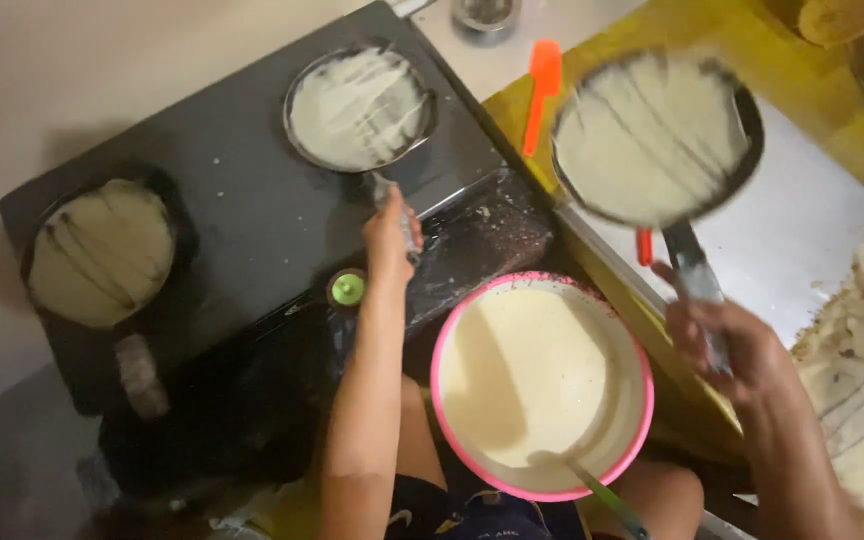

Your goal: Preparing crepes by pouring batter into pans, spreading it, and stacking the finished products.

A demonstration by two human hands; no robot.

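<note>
Pink-rimmed round batter bowl [542, 385] sits between both hands: right hand [727, 350] fingers wrapped around raised batter-coated black pan's handle [697, 275], left hand [392, 235] fingers closed on stovetop pan's handle [397, 205], steadying each.

Scanning the whole view from the black stove top [252, 200] outward, and there is no package, no label, no sign and no screen to call anywhere: nothing boxed, bagged or wrapped beside it, nothing printed or stuck on its dark surface, no lit display on or around it.
</note>
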